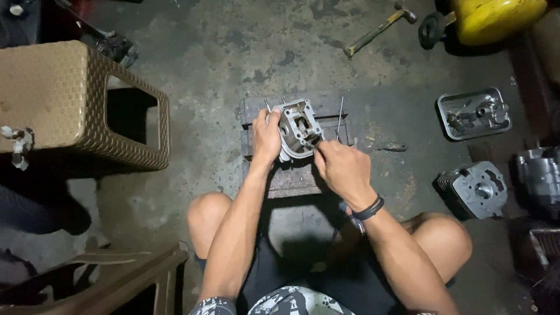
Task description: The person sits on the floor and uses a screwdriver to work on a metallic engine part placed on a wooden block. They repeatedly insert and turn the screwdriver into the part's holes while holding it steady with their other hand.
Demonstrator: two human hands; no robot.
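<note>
Floor: grey concrete floor point(233, 52), stained and dusty, with parts lying around a seated person whose bare knees show at the near side.
Support: dark wooden blocks point(291, 175) lie on the floor in the middle, just in front of the knees.
Engine part: a grey metal cylinder block point(298, 129) with a round bore stands tilted on the wooden blocks; thin metal rods point(340, 116) rise beside it.
Left hand: the left hand point(266, 137) grips the left edge of the cylinder block, fingers curled around it.
Right hand: the right hand point(344, 169) is at the near right corner of the cylinder block, fingers pressed together at its rim; I cannot tell if they pinch some small thing. A black band is on this wrist.
Left side: a brown woven plastic stool point(76, 99) lies on its side.
Right side: a metal tray point(473, 114) with small parts, and nearer a cylinder head point(475, 189).
Far side: a hammer point(379, 29) and a yellow container point(496, 17).
</note>
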